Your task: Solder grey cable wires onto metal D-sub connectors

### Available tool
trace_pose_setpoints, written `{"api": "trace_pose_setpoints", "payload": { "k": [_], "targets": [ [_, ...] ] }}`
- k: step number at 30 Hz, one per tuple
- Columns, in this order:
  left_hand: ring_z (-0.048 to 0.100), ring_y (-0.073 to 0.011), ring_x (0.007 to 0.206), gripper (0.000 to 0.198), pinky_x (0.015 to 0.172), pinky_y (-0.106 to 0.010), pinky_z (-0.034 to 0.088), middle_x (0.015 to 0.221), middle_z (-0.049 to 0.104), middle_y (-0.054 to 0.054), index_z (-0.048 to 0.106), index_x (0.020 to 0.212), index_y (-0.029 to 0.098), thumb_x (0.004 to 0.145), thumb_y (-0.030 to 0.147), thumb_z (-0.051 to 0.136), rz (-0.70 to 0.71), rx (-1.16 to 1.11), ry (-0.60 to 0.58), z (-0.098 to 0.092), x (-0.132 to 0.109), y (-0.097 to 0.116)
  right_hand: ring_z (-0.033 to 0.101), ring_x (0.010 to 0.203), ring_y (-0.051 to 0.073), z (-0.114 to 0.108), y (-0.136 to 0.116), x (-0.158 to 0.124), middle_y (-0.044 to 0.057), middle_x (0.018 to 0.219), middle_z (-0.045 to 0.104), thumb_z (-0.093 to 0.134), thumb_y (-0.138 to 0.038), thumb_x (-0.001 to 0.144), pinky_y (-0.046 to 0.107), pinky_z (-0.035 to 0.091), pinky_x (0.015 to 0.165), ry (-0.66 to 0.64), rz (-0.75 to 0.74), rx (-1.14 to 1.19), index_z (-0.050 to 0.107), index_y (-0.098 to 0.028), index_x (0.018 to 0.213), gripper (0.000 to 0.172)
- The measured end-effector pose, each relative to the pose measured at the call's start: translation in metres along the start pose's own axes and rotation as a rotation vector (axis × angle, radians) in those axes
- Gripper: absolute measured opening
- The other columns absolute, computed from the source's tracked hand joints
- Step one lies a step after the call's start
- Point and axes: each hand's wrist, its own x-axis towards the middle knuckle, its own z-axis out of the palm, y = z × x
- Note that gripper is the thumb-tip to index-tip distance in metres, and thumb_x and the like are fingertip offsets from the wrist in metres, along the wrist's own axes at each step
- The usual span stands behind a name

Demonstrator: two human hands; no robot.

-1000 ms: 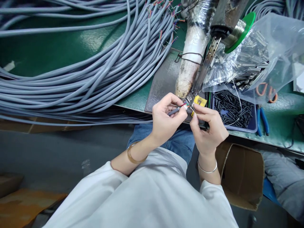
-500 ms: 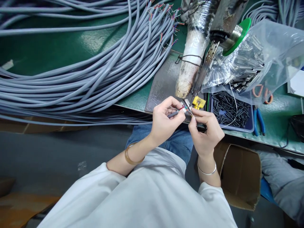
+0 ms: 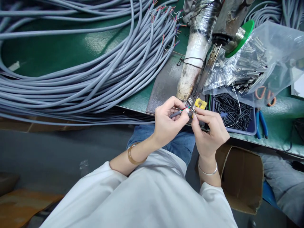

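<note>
My left hand (image 3: pixel 167 122) is closed on the end of a grey cable (image 3: pixel 175 114) whose stripped coloured wires stick out toward the right. My right hand (image 3: pixel 209 129) pinches a thin solder wire (image 3: pixel 235 104) beside those wire ends. Both hands meet at a small metal connector (image 3: pixel 190 103) under the tip of a fixed soldering iron (image 3: pixel 206 71), next to a yellow holder (image 3: pixel 199 103). The fingertips hide the joint itself.
A big bundle of grey cables (image 3: pixel 83 72) covers the green bench (image 3: pixel 47 47) at left. A clear bag of metal connectors (image 3: pixel 251 63), a blue tray of black sleeves (image 3: pixel 234 110) and blue-handled pliers (image 3: pixel 260 122) lie at right. A cardboard box (image 3: pixel 244 174) stands below.
Both hands shifted slightly up and right, bringing the cable end and solder wire close under the iron tip. The grips are the same.
</note>
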Motion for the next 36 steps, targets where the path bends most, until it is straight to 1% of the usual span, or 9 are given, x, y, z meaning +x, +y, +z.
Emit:
{"api": "trace_pose_setpoints", "payload": {
  "k": [10, 16, 19, 21, 24, 26, 29, 32, 36],
  "targets": [
    [0.050, -0.0055, 0.054, 0.013, 0.049, -0.015, 0.040, 0.065, 0.055, 0.005, 0.056, 0.071, 0.018, 0.074, 0.013, 0.068, -0.072, -0.019, -0.042, -0.004, 0.000, -0.003, 0.077, 0.094, 0.016, -0.003, 0.003, -0.007, 0.005, 0.103, 0.079, 0.069, -0.009, 0.086, 0.029, 0.063, 0.082, -0.069, -0.063, -0.018, 0.062, -0.023, 0.092, 0.017],
    [0.054, -0.0064, 0.058, 0.013, 0.052, -0.016, 0.043, 0.071, 0.061, 0.003, 0.058, 0.073, 0.018, 0.074, 0.014, 0.071, -0.133, -0.113, -0.098, -0.007, -0.002, -0.005, 0.077, 0.092, 0.016, -0.004, 0.000, -0.013, 0.002, 0.101, 0.079, 0.067, -0.011, 0.089, 0.028, 0.064, 0.079, -0.046, 0.061, 0.059, 0.064, -0.024, 0.094, 0.015],
    [0.052, -0.0053, 0.056, 0.016, 0.052, -0.017, 0.043, 0.074, 0.062, 0.002, 0.058, 0.074, 0.017, 0.074, 0.017, 0.074, -0.199, -0.234, -0.176, -0.010, -0.001, -0.005, 0.075, 0.070, 0.014, -0.010, -0.004, -0.016, 0.000, 0.090, 0.077, 0.065, -0.012, 0.091, 0.024, 0.059, 0.056, 0.088, 0.196, 0.156, 0.067, -0.024, 0.099, 0.014],
    [0.046, -0.0034, 0.051, 0.019, 0.047, -0.017, 0.037, 0.072, 0.061, 0.003, 0.057, 0.074, 0.017, 0.075, 0.021, 0.076, -0.254, -0.306, -0.221, -0.012, 0.001, -0.006, 0.063, 0.047, 0.010, -0.015, -0.005, -0.018, -0.004, 0.073, 0.069, 0.065, -0.017, 0.092, 0.021, 0.047, 0.039, 0.267, 0.214, 0.218, 0.068, -0.023, 0.101, 0.011],
    [0.043, -0.0021, 0.047, 0.021, 0.044, -0.017, 0.031, 0.072, 0.061, 0.002, 0.057, 0.073, 0.016, 0.076, 0.024, 0.077, -0.342, -0.362, -0.243, -0.016, 0.001, -0.007, 0.050, 0.035, 0.007, -0.023, -0.006, -0.020, -0.007, 0.064, 0.063, 0.063, -0.024, 0.095, 0.021, 0.038, 0.033, 0.401, 0.182, 0.287, 0.065, -0.022, 0.109, 0.015],
    [0.044, -0.0019, 0.048, 0.022, 0.045, -0.016, 0.030, 0.074, 0.063, 0.000, 0.057, 0.073, 0.015, 0.075, 0.023, 0.077, -0.380, -0.376, -0.234, -0.017, 0.000, -0.007, 0.059, 0.040, 0.008, -0.024, -0.006, -0.022, -0.005, 0.073, 0.072, 0.059, -0.020, 0.097, 0.020, 0.043, 0.037, 0.347, 0.211, 0.266, 0.059, -0.023, 0.118, 0.021],
    [0.044, -0.0019, 0.048, 0.021, 0.045, -0.016, 0.031, 0.075, 0.065, 0.000, 0.057, 0.072, 0.015, 0.073, 0.021, 0.078, -0.379, -0.388, -0.223, -0.018, 0.000, -0.005, 0.077, 0.067, 0.014, -0.022, -0.008, -0.026, 0.000, 0.092, 0.080, 0.061, -0.012, 0.095, 0.024, 0.059, 0.054, 0.214, 0.219, 0.121, 0.061, -0.024, 0.115, 0.023],
    [0.045, -0.0027, 0.048, 0.019, 0.045, -0.017, 0.033, 0.073, 0.064, 0.001, 0.058, 0.071, 0.015, 0.072, 0.019, 0.077, -0.342, -0.382, -0.225, -0.017, 0.001, -0.004, 0.080, 0.088, 0.017, -0.016, -0.009, -0.027, 0.001, 0.099, 0.081, 0.070, -0.007, 0.088, 0.028, 0.065, 0.076, 0.068, 0.074, -0.007, 0.065, -0.024, 0.103, 0.023],
    [0.047, -0.0038, 0.051, 0.016, 0.047, -0.017, 0.037, 0.073, 0.065, 0.002, 0.060, 0.071, 0.016, 0.070, 0.016, 0.075, -0.255, -0.327, -0.197, -0.013, 0.001, -0.005, 0.078, 0.095, 0.016, -0.007, -0.007, -0.024, 0.004, 0.107, 0.080, 0.066, -0.008, 0.089, 0.029, 0.065, 0.081, 0.005, -0.019, -0.056, 0.062, -0.024, 0.098, 0.019]
  ]
}}
